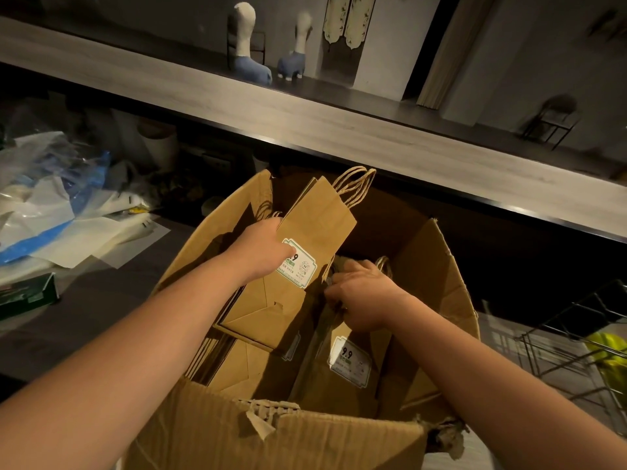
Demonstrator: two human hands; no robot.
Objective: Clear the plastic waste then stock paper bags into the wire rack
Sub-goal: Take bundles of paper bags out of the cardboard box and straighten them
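An open cardboard box (271,435) stands in front of me, holding several flat brown paper bags with white labels. My left hand (263,251) grips a stack of paper bags (305,239) lifted partly out of the box, their twisted handles pointing up and away. My right hand (361,293) grips the top of another bundle of bags (339,371) still standing inside the box. The black wire rack (573,337) sits to the right of the box. Crumpled clear and blue plastic waste (51,201) lies on the counter at the left.
A long pale raised counter (305,123) runs across behind the box. A dark green packet (27,293) lies at the left edge. Something yellow-green (607,354) shows through the wire rack. Two blue and white figurines (251,62) stand in the background.
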